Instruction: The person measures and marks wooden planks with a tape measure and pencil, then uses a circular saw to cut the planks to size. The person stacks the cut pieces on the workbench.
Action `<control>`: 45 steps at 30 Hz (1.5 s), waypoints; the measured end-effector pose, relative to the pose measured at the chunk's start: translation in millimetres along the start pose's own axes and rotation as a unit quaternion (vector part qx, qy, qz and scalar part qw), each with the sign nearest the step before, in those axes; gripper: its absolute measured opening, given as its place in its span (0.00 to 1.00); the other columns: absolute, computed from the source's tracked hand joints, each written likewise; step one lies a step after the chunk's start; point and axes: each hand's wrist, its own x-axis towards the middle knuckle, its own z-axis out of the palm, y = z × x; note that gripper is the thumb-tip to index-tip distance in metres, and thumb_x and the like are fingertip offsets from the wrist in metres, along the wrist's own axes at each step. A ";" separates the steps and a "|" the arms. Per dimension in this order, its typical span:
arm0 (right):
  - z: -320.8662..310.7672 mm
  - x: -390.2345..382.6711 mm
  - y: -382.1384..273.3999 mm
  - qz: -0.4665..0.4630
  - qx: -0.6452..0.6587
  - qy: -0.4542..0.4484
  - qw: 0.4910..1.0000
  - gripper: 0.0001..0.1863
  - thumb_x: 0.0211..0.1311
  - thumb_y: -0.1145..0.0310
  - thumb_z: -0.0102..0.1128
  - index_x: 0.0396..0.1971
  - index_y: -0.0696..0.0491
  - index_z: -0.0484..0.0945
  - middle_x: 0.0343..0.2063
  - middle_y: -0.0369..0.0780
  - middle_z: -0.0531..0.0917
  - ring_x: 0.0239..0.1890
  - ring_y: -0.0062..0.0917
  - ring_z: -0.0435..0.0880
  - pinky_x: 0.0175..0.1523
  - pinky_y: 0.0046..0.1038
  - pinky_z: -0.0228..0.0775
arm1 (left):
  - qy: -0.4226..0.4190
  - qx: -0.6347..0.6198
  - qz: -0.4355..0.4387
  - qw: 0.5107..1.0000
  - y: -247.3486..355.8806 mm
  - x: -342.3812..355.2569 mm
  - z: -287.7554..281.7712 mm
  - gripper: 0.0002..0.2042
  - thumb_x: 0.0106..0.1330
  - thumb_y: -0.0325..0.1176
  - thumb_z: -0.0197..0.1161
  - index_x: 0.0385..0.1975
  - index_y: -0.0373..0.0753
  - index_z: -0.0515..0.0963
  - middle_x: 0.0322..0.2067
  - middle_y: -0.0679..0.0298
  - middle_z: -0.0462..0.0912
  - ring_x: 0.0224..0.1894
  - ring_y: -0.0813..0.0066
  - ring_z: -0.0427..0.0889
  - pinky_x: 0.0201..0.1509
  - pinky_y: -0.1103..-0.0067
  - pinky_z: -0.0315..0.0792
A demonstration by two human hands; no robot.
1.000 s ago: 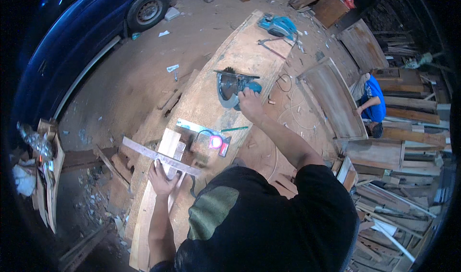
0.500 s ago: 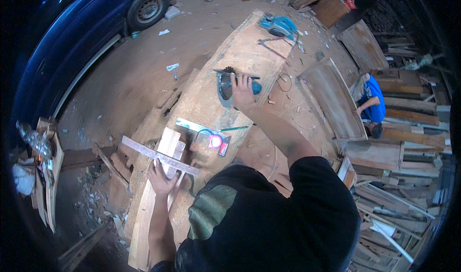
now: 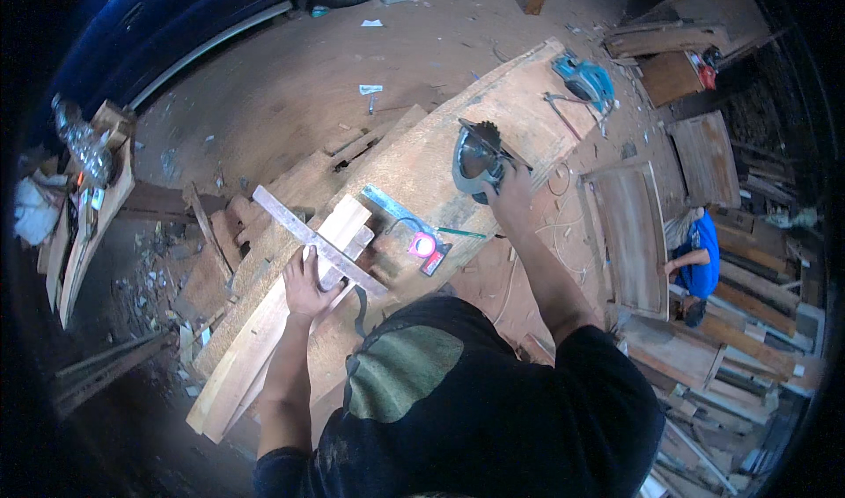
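Observation:
My left hand [image 3: 305,289] grips a pale metal straightedge [image 3: 282,215] laid across a stack of light boards [image 3: 238,370], its fingers pressing over the strip and wood. Farther up the long wooden work surface [image 3: 506,106], my right hand [image 3: 512,197] is closed on a circular saw [image 3: 478,159], its dark toothed blade showing. Between the hands lie a blue metal square [image 3: 384,201], a green pencil [image 3: 462,232] and a pink round item [image 3: 421,244] that looks like a tape.
A teal planer [image 3: 583,83] lies at the bench's far end. A person [image 3: 700,256] in blue crouches at the right, holding a wooden panel [image 3: 627,230]. Timber piles [image 3: 757,313] fill the right. A dark blue vehicle [image 3: 194,23] stands upper left; offcuts [image 3: 84,234] lean at the left.
The view has turned, so the bench appears shifted. My right hand has shifted its grip on the saw, which is now angled differently. My left hand still holds the straightedge on the boards.

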 end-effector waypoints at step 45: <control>88.3 -38.5 -2.8 0.496 0.793 0.056 0.349 0.22 0.81 0.55 0.41 0.30 0.52 0.75 0.21 0.38 0.74 0.23 0.28 0.71 0.31 0.31 0.71 | -0.028 0.019 -0.034 0.999 -6.2 3.3 -0.8 0.50 0.50 0.64 0.72 0.73 0.43 0.66 0.66 0.45 0.65 0.66 0.42 0.66 0.71 0.53 0.60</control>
